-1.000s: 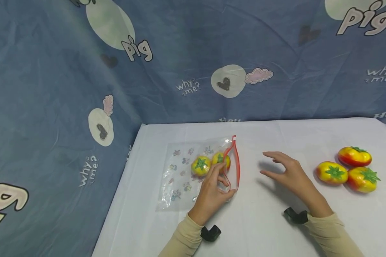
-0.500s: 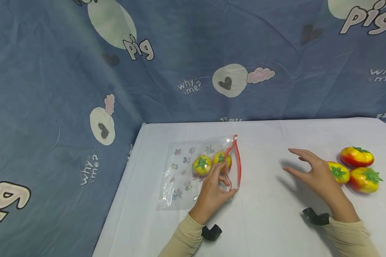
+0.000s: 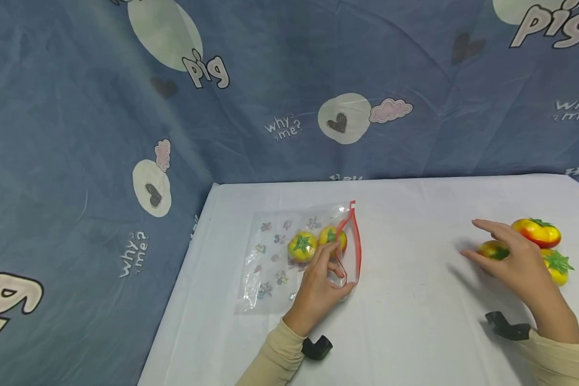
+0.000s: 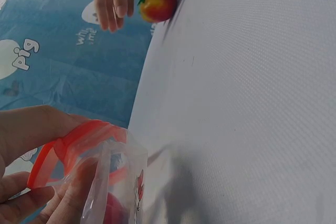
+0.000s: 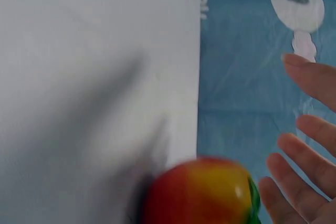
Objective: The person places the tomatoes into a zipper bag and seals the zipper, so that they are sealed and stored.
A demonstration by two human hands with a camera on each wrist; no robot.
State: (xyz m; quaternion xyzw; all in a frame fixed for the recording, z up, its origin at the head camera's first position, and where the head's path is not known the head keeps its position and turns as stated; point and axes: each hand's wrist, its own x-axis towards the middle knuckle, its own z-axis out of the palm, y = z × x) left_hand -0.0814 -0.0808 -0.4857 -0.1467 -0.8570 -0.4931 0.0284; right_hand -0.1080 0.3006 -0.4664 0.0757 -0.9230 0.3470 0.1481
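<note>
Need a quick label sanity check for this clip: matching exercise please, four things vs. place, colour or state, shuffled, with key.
Things:
1. Left hand
2. Right hand
3. Clear bag
4. Backdrop

Place, colour or state:
A. Blue, printed with the word "pig"
B. Thumb and fingers apart, at the loose fruits
C. Has two fruits inside
D. Holding the red rim of an opening

Pairs: 1-D, 2-B, 3-C, 4-A
</note>
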